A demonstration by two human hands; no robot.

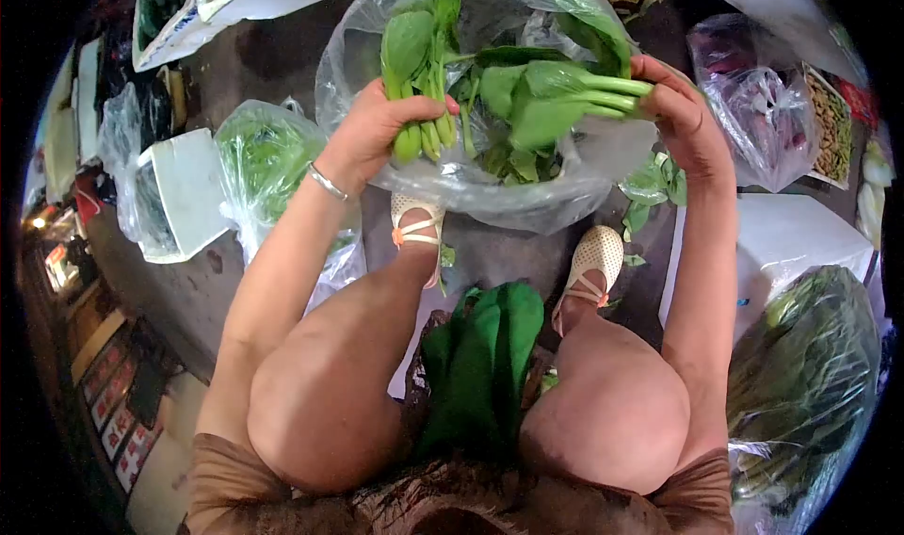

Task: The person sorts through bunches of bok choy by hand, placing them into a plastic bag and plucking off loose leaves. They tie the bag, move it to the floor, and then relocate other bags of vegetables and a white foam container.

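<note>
My left hand [369, 130] grips a bunch of green leafy stalks [419, 59], held upright over a large clear plastic bag [490, 191] on the ground. My right hand [680, 111] holds a second bunch of leafy greens [556, 97] by its stalks, with the leaves pointing left above the same bag. More greens lie inside the bag under both hands. A thin bracelet [327, 181] sits on my left wrist. I am seated, knees apart, with both feet in white sandals just below the bag.
Another bag of greens [268, 158] stands at the left beside a white foam box [184, 191]. A purple-tinted bag [758, 102] lies at the right, a white box [800, 238] below it, and bagged greens [810, 365] at lower right. A green cloth [480, 365] hangs between my knees.
</note>
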